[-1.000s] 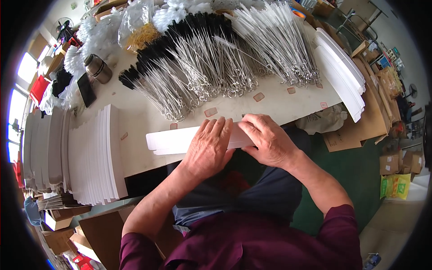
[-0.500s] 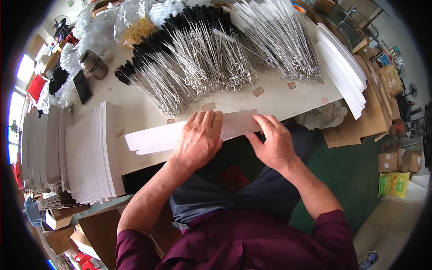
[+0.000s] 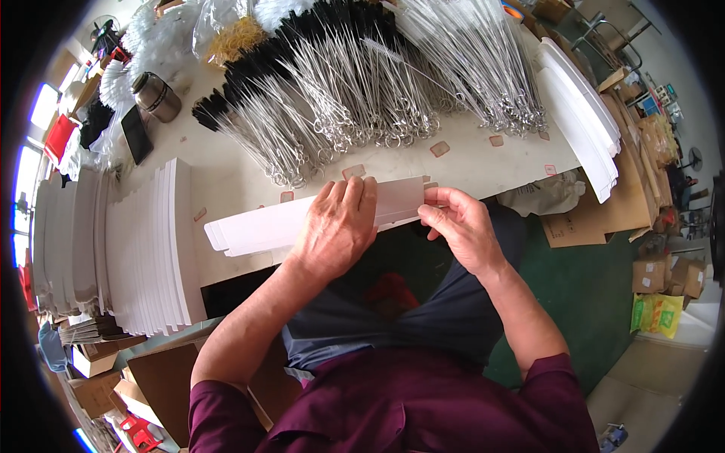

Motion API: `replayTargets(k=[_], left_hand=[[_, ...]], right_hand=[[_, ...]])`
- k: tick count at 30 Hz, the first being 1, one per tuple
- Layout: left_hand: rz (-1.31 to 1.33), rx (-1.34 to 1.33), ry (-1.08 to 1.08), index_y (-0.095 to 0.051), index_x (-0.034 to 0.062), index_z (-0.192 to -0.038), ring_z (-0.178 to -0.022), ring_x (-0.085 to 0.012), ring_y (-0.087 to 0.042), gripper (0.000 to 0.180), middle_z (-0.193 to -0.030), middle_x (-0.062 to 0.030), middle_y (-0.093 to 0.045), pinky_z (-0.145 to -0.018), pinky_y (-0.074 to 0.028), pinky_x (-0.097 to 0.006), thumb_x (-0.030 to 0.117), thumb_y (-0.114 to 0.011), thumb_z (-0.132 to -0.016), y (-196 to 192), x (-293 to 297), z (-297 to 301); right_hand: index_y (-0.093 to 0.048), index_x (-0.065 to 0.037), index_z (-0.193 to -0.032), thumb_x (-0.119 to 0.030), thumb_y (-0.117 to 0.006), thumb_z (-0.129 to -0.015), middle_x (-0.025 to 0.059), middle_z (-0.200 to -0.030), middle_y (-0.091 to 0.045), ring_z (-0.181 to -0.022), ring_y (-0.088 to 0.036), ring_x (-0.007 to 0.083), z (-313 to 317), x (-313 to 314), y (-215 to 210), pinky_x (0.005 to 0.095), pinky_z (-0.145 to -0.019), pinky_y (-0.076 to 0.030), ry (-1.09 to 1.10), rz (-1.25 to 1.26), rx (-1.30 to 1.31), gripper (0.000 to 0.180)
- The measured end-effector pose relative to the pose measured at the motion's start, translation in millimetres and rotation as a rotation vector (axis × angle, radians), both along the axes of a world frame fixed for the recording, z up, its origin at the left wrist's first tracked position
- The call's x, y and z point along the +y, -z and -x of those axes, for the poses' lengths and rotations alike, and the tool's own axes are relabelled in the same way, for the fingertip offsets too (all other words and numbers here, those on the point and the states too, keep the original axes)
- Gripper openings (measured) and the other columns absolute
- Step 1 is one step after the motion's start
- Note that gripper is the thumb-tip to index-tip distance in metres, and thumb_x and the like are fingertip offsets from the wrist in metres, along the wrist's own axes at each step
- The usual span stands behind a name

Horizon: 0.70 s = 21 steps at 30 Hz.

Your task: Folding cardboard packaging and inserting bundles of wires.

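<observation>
Left hand [image 3: 336, 230] lies flat, fingers together, pressing a long white card sleeve [image 3: 264, 224]; right hand [image 3: 458, 224] pinches its end flap — folding under way; tucking likely needs a steady hold.

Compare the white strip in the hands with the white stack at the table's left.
The white strip is a single flat piece lying crosswise at the table's near edge, under the left hand and pinched by the right hand. The white stack is many pieces, untouched. Both are long, white and plain.
</observation>
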<state>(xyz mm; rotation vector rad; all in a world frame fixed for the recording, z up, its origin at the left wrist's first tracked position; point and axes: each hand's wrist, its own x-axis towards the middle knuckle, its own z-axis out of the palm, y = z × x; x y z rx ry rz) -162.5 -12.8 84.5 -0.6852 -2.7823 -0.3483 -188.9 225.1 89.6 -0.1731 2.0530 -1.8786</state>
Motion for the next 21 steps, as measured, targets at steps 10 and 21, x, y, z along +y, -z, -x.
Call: replayTargets(k=[10, 21], left_hand=[[-0.005, 0.039, 0.084, -0.052, -0.0075, -0.135, -0.11, -0.0365, -0.062, 0.073, -0.128, -0.0227, -0.059, -0.099, -0.052, -0.046, 0.019, -0.082, -0.074, 2.5, -8.4, -0.3], [-0.096, 0.044, 0.102, -0.057, -0.0061, -0.13, -0.107, -0.0361, -0.065, 0.068, -0.126, -0.0221, -0.062, -0.094, -0.055, -0.044, 0.018, -0.083, -0.072, 3.2, -14.2, -3.7]], right_hand=[[-0.062, 0.005, -0.124, -0.026, -0.065, -0.104, 0.0102, -0.11, -0.07, -0.076, -0.072, 0.0131, 13.1, 9.1, -21.8, 0.0246, -0.058, -0.056, -0.168, 0.024, -0.252, 0.037], [-0.062, 0.003, -0.118, -0.031, -0.066, -0.103, 0.0014, -0.086, -0.057, -0.061, -0.069, 0.0138, 18.3, 10.8, -17.3, 0.0258, -0.047, -0.052, -0.143, 0.245, -0.559, 0.037]])
